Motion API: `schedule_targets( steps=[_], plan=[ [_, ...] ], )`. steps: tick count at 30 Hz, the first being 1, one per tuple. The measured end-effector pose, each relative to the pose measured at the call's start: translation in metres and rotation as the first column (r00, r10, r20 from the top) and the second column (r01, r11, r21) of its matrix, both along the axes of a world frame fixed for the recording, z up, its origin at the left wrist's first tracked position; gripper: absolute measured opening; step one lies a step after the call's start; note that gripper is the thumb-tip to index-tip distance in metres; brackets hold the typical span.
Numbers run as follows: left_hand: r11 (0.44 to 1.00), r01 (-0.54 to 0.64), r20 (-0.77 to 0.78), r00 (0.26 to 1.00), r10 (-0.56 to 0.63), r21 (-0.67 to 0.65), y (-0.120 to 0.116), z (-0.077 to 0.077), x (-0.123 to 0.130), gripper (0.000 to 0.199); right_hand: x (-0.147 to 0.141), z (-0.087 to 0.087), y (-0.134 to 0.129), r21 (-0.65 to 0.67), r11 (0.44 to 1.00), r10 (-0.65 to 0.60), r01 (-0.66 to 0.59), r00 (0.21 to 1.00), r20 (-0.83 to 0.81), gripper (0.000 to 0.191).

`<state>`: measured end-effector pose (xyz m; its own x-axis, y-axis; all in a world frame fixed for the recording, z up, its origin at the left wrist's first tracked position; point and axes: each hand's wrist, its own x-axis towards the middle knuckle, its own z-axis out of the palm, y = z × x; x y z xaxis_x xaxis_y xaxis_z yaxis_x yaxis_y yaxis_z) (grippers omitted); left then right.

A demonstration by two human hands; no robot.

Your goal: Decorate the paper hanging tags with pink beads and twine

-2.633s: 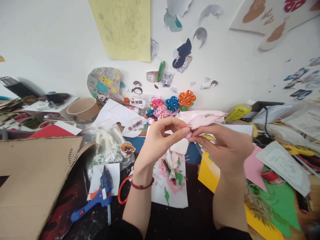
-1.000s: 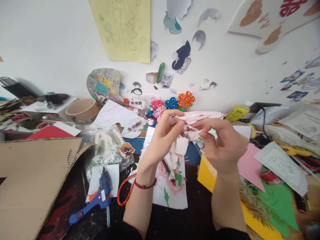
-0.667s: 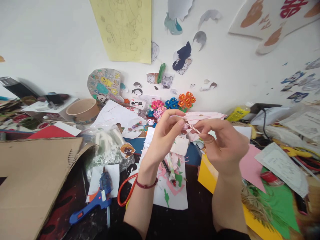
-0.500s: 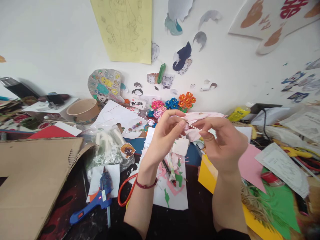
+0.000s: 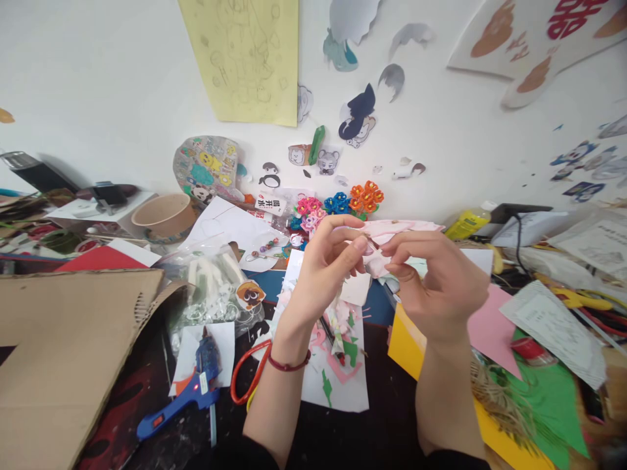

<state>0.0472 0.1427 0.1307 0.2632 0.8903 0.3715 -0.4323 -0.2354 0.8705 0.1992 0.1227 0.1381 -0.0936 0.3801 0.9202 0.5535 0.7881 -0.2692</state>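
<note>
My left hand, with a dark red bracelet at its wrist, pinches a small thin item near the middle of the view. Close beside it on the right, my right hand has thumb and fingertips curled at the same spot. The item between the fingertips is too small to name. Pale pink material lies just behind the fingers. Below the hands, a white sheet carries green and pink paper scraps and a dark pen-like tool.
A blue glue gun with a red light lies at the lower left, near cardboard and a plastic bag. Orange-red scissor handles touch the left forearm's side. Colored paper and twine are at the right.
My right fingers have shifted slightly and their tips are less tightly closed. The thin strands that stretched between the hands show less now. My left hand has barely moved.
</note>
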Motion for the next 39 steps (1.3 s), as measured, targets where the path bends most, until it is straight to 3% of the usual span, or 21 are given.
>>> schedule_targets(
  steps=[5,13,26,32,39],
  plan=[
    [1.0,0.015,0.018,1.0,-0.015,-0.005,-0.0003,0.0003,0.0001,0.018,0.0002,-0.0004,0.0018,0.049,0.999,0.014,-0.011,0.999,-0.053,0.016],
    [0.999,0.026,0.045,0.999,-0.027,0.02,-0.0008,0.0004,0.0011,0.016,0.0016,-0.0053,0.0015,-0.016,0.972,0.228,-0.235,0.956,-0.186,0.022],
    [0.998,0.048,0.021,0.999,-0.049,0.043,-0.0027,0.0024,0.0041,0.014,-0.0036,-0.0028,-0.0024,0.039,0.986,0.166,-0.161,0.959,-0.231,0.022],
    [0.999,0.021,-0.032,0.999,-0.019,0.048,-0.0035,0.002,0.0048,0.017,-0.0011,-0.0052,-0.001,-0.066,0.966,0.228,-0.251,0.943,-0.243,0.021],
    [0.996,0.037,-0.1,0.995,-0.029,0.084,-0.0027,0.0009,0.0032,0.019,0.005,-0.0086,-0.0043,-0.124,0.958,0.213,-0.258,0.933,-0.291,0.018]
  ],
)
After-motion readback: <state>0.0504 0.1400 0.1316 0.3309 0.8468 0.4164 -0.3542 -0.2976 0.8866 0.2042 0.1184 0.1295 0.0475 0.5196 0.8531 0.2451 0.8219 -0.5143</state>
